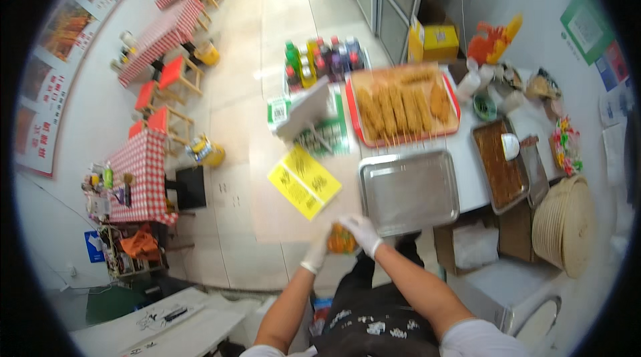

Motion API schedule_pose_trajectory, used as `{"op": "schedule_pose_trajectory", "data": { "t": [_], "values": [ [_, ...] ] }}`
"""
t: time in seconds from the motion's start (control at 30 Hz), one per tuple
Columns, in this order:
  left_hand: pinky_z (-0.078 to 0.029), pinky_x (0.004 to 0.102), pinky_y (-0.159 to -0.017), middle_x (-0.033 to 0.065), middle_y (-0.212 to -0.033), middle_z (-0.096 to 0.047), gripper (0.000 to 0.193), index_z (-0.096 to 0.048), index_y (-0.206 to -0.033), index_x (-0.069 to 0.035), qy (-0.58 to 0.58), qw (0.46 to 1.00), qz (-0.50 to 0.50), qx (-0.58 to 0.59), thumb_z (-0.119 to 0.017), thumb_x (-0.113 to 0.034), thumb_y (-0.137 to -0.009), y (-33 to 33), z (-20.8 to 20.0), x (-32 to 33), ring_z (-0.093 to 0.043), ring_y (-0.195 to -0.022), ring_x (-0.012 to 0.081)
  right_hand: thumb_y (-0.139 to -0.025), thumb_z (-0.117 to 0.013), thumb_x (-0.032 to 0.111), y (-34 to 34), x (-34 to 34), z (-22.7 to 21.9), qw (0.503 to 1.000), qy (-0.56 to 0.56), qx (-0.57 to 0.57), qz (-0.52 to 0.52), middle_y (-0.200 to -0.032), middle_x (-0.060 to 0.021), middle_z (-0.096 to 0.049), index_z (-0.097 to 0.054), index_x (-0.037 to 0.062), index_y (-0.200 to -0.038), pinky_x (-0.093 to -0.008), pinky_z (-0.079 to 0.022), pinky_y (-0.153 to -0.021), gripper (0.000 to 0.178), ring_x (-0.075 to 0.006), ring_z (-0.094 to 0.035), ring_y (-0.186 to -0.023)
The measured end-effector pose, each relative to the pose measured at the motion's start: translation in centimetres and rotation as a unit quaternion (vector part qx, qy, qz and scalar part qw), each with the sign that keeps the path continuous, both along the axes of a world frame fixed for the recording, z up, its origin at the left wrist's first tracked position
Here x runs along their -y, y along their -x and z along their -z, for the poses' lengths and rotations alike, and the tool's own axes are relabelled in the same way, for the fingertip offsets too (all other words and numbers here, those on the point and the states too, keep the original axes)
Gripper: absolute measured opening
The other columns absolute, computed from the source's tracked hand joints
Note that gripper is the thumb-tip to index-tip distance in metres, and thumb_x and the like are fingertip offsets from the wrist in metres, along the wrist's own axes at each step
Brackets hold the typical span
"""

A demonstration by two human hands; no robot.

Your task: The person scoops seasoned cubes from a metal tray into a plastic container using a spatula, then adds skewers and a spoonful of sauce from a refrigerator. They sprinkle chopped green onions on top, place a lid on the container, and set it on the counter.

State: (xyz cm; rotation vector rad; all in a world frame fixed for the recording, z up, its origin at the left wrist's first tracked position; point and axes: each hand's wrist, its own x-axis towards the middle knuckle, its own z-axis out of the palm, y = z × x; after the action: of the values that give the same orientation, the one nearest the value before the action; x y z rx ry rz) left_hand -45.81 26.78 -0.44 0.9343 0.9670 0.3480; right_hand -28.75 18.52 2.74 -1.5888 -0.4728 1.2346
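Note:
Both my hands wear thin white gloves and meet in front of my body. My left hand (318,249) and my right hand (360,232) together grip a small orange object (341,242), partly hidden between the fingers. Just beyond my right hand lies an empty steel tray (408,191) on the white counter (471,180). Farther back sits a red tray (403,104) with several golden fried skewers.
A steel pan of brown sauce (501,164) with a white ladle stands at the right, beside a woven basket lid (566,223). Bottled drinks (320,58), a yellow sheet (304,181) and a sign stand hang at the counter front. Checkered tables (148,176) and red stools line the left.

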Motion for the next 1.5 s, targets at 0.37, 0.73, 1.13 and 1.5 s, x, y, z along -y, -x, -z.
{"op": "schedule_pose_trajectory", "data": {
  "t": [0.37,0.73,1.13,1.5],
  "values": [
    [-0.059,0.0376,-0.102,0.0106,-0.133,-0.074,0.066,-0.066,-0.141,-0.001,0.035,0.982,-0.173,0.064,-0.036,-0.055,-0.119,-6.7,-3.4,7.2,-0.073,-0.115,0.0213,-0.098,-0.081,0.048,-1.8,2.4,-2.6,0.974,0.039,-0.156,0.160,-0.094,-0.0072,-0.079,-0.081,-0.0062,-0.099,-0.0340,-0.057,-0.078,0.054,-0.0131,-0.070,-0.084],
    [-0.061,0.0392,-0.100,0.0057,-0.137,-0.073,0.065,-0.061,-0.150,-0.011,0.044,0.998,-0.019,0.050,-0.034,-0.060,-0.118,-10.2,-7.5,7.0,-0.072,-0.122,0.0184,-0.097,-0.081,0.046,-6.9,4.3,-6.7,0.982,0.007,-0.105,0.159,-0.105,-0.0095,-0.081,-0.082,-0.0060,-0.113,-0.0314,-0.060,-0.080,0.054,-0.0152,-0.074,-0.085],
    [-0.060,0.0348,-0.091,0.0052,-0.121,-0.075,0.067,-0.069,-0.136,-0.001,-0.022,0.998,0.037,0.037,-0.047,-0.060,-0.116,-13.3,-9.5,9.4,-0.072,-0.103,0.0163,-0.096,-0.083,0.047,-9.7,9.0,-7.6,0.988,0.003,-0.048,0.145,-0.096,-0.0061,-0.080,-0.083,-0.0069,-0.102,-0.0306,-0.058,-0.079,0.054,-0.0108,-0.072,-0.085],
    [-0.050,0.0411,-0.115,0.0098,-0.146,-0.066,0.073,-0.058,-0.149,-0.005,0.057,0.984,-0.149,0.080,-0.027,-0.064,-0.118,-13.5,-9.2,13.3,-0.063,-0.133,0.0263,-0.101,-0.076,0.045,-7.7,8.7,-6.0,0.975,0.056,0.112,0.185,-0.096,-0.0065,-0.078,-0.080,-0.0077,-0.104,-0.0357,-0.055,-0.082,0.053,-0.0175,-0.074,-0.089]
  ]
}}
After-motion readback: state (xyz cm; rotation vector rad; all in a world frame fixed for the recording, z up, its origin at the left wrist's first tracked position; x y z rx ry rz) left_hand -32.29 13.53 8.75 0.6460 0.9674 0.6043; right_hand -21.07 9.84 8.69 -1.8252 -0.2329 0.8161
